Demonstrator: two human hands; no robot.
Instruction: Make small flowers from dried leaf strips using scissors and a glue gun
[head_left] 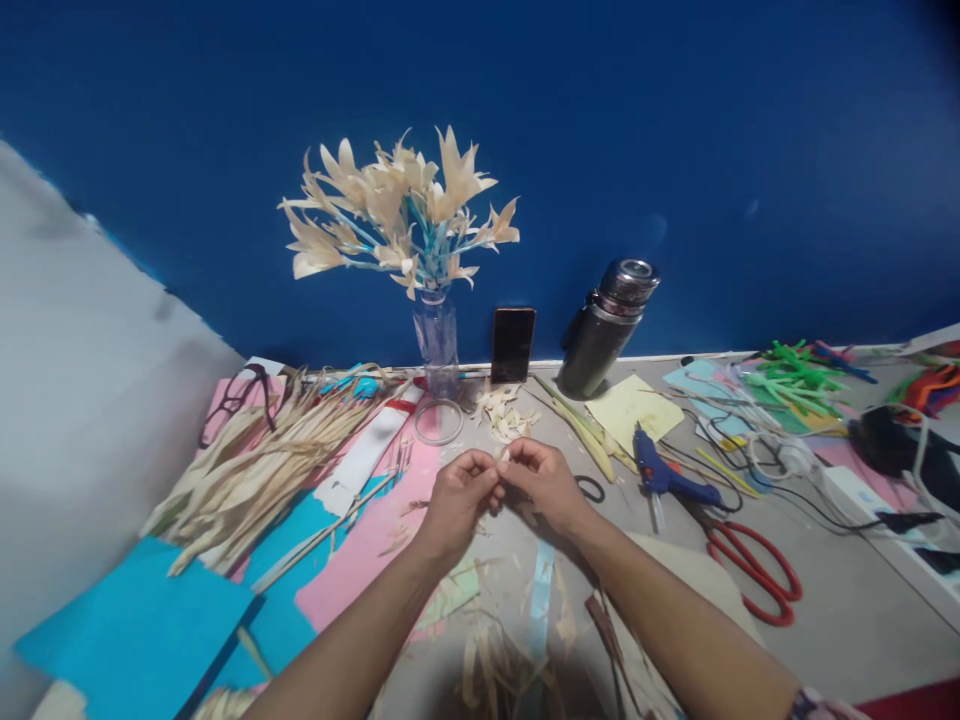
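My left hand (459, 495) and my right hand (546, 480) meet over the middle of the table, fingertips pinched together on a small pale piece that I cannot make out clearly. A little heap of cut pale petals (506, 412) lies just beyond the hands. Behind it stands a clear vase (437, 340) holding pale leaf flowers (397, 205) on blue stems. A light blue strip (540, 595) lies on the table between my forearms, among dry leaf scraps (487, 665).
Dried leaf strips (255, 465) lie piled at the left on pink and blue paper (135, 625). A phone (513, 343) and a metal flask (606, 325) stand by the blue wall. A blue glue gun (660, 475), red scissors (754, 565), cables and green pipe cleaners (795, 380) lie at right.
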